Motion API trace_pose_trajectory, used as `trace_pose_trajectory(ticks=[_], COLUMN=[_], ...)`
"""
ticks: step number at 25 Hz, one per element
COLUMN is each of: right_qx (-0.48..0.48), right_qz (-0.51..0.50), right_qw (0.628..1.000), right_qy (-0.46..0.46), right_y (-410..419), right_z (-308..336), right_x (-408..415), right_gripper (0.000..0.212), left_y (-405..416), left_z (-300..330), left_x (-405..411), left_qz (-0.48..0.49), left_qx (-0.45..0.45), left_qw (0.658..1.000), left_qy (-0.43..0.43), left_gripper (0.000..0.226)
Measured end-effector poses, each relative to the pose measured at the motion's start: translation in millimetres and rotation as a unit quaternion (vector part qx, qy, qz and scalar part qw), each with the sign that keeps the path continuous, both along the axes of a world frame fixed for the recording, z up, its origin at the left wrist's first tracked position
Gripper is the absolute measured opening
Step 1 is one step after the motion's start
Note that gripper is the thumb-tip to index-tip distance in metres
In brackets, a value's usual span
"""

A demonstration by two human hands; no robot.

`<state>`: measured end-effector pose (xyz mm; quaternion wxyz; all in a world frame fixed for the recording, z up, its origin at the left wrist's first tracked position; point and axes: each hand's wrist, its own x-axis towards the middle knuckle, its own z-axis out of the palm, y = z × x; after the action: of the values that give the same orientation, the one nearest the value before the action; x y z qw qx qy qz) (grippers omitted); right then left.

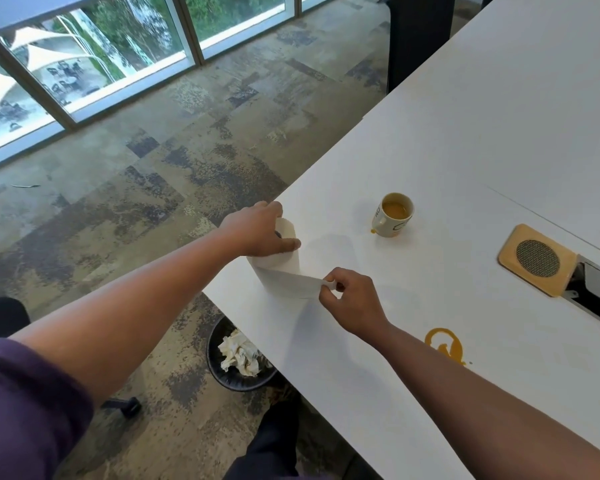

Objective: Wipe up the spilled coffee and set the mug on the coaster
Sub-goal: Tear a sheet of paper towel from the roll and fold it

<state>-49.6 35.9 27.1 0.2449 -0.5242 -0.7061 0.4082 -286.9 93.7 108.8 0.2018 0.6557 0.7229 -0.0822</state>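
- Left hand [257,230]: clamped over the top of the upright paper towel roll [278,271], near the table [465,133] edge.
- Right hand [347,299]: pinching the sheet's free end, drawn rightward.
- Spilled coffee [445,344]: near right, unwiped.
- Mug [394,214]: far, part-full; coaster [536,259] well apart, right.
- Risk: a hard tug may topple the roll or tear the sheet unevenly.

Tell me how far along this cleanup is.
Done: nothing. In hand: left hand steadies the white paper towel roll; right hand pinches its loose sheet. Left: brown coffee ring unwiped; white mug on the white table, off the square wooden coaster.
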Motion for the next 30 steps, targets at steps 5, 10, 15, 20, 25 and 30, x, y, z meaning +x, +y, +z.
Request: trace_pose_trajectory(ticks=[5,10,15,20,25,30], right_qx=[-0.007,-0.012,-0.014,-0.011,-0.013,-0.009], right_qz=[-0.034,-0.059,-0.066,-0.07,-0.073,-0.096], right_qw=[0.999,0.998,0.998,0.997,0.997,0.995], right_qy=[0.007,-0.013,-0.02,-0.025,-0.022,-0.035], right_y=[4,12,16,19,25,34], right_z=[2,4,3,3,3,4], right_x=[7,15,19,21,27,38], right_gripper=[0.008,0.007,0.007,0.007,0.011,0.014], left_y=[-7,-18,-35,-41,-39,-35], left_z=[-1,0,3,7,10,14], left_x=[3,3,0,-8,-10,-8], left_qz=[-0.043,-0.065,-0.13,-0.229,-0.256,-0.236], left_qx=[0.002,0.045,-0.021,-0.125,-0.128,-0.111], left_qw=[0.996,0.982,0.977,0.965,0.953,0.96], left_qy=[-0.077,-0.172,-0.167,0.008,0.095,0.103], left_gripper=[0.045,0.028,0.052,0.129,0.137,0.132])
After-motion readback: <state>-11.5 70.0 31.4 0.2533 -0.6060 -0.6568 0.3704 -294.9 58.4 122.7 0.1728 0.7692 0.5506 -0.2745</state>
